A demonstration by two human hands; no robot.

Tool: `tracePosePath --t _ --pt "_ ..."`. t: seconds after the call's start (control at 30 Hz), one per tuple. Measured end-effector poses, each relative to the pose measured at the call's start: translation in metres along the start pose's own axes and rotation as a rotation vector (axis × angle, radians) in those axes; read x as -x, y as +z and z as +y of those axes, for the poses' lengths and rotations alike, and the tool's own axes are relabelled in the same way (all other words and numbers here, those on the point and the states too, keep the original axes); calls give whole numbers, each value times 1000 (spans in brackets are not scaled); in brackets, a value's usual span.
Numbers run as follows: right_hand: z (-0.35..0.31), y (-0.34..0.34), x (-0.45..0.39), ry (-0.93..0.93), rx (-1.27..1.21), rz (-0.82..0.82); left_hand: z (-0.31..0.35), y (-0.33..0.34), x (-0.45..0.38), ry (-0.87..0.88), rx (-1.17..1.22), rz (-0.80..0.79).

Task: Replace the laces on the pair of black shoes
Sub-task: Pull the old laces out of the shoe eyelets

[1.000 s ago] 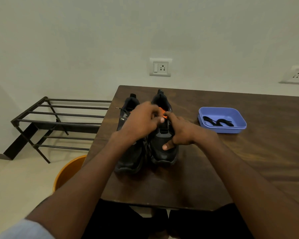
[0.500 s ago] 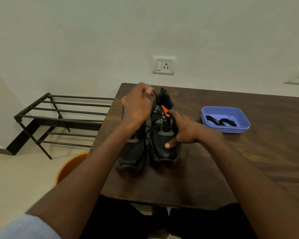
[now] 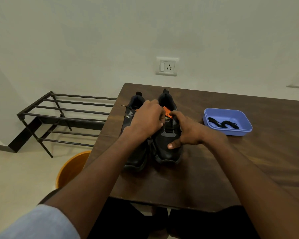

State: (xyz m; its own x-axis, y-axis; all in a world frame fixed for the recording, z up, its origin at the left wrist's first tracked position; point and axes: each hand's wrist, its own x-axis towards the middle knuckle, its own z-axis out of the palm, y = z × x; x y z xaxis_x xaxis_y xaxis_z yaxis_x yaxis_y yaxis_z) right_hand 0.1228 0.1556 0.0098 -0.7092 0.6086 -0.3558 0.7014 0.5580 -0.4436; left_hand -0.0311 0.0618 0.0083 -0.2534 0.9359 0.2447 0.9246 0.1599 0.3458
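Note:
Two black shoes stand side by side on the dark wooden table (image 3: pixel 248 169), toes toward me. My right hand (image 3: pixel 185 131) grips the right shoe (image 3: pixel 166 149) across its side, thumb on the toe part, index finger by the orange tongue. My left hand (image 3: pixel 148 119) hovers over the gap between the shoes, fingers curled at the right shoe's eyelets; the lace under them is hidden. The left shoe (image 3: pixel 135 104) is partly covered by my left wrist, and a lace tip sticks out to its left. A blue tray (image 3: pixel 245 121) to the right holds black laces (image 3: pixel 223 124).
An orange bucket (image 3: pixel 71 168) stands on the floor at the table's left front corner. A dark metal shoe rack (image 3: pixel 62 116) sits against the wall to the left. Wall sockets are behind the table.
My left hand, raised high with a lace half a second ago, has come back down onto the right shoe's eyelets. My right hand has kept its hold on the shoe.

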Motion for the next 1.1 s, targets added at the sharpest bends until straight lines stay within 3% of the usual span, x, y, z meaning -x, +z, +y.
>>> tracePosePath --t 0.1,0.17,0.3,0.4,0.47,0.57,0.7,0.87,0.97,1.1 --pt "1 0 0 1 -1 1 -1 -1 -3 -70 -154 43" --pt "2 0 1 1 -8 -3 -4 -7 -4 -164 -98 102" --pt "2 0 1 1 -16 -2 -10 -16 -3 -364 551 197" --pt "1 0 1 -3 -7 -4 6 -11 3 -427 1132 90" --pt "1 -1 3 -4 -5 -3 14 -6 2 -492 1268 -9" --pt "3 -1 2 3 -9 -4 10 5 -3 -492 1035 -58" --pt "5 -3 1 9 -15 0 0 4 -7 -366 674 -35" --pt "3 -1 -4 -49 28 17 -3 -20 4 -248 362 -272" --pt "-4 2 -7 -66 76 85 -6 -29 2 -246 138 -203" --pt "-12 7 -10 -112 96 272 -12 -35 4 -255 90 -226"
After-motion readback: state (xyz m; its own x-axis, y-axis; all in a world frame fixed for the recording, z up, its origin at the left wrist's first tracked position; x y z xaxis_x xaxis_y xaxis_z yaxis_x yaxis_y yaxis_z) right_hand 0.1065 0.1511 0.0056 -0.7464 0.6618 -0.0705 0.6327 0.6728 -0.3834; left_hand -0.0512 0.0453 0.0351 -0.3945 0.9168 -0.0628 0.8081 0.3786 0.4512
